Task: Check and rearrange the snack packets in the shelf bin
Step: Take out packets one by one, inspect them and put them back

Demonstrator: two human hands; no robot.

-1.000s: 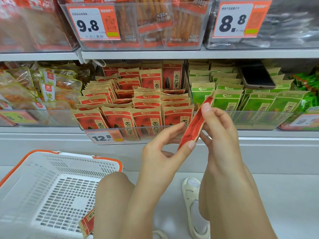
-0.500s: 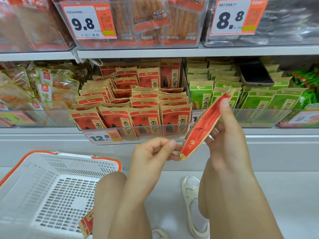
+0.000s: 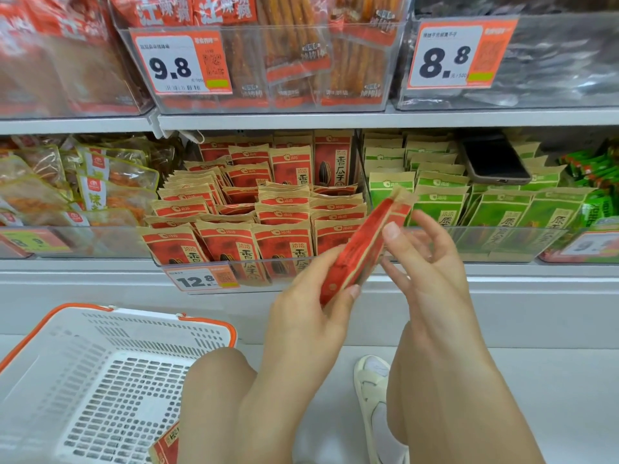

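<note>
Shelf [image 3: 335, 120] runs across the view, two tiers of clear bins. Basket [image 3: 100, 380], white with orange rim, sits on the floor lower left; one red packet lies at its near edge, partly hidden by a knee.

Red bin [image 3: 234, 262], lower tier centre, tagged 12.8: red packets [image 3: 231, 242] stand in rows, front rows tidy, back rows leaning and overlapped. Green packets [image 3: 499, 209] fill the next bin to the right, with a phone [image 3: 492, 162] lying on top of them.

Held packet [image 3: 361, 249]: seen nearly edge-on, tilted, in front of the red bin's right end, clear of the rows. Left hand [image 3: 311, 316] grips its lower end, thumb on the near face, fingers wrapped behind. Right hand [image 3: 425, 262] has fingers loosely spread; thumb tip touches the upper part of the packet, the rest free, so it steadies but does not grasp.

Handling, by judgement: light, thin, paper-faced pouch, flexible, contents loose and shifting. Not fragile, little slip. Best pinched by the flat sealed ends or across both faces; squeezing the middle would buckle it. Slotting it upright into a row likely needs the free hand to part neighbours.
</note>
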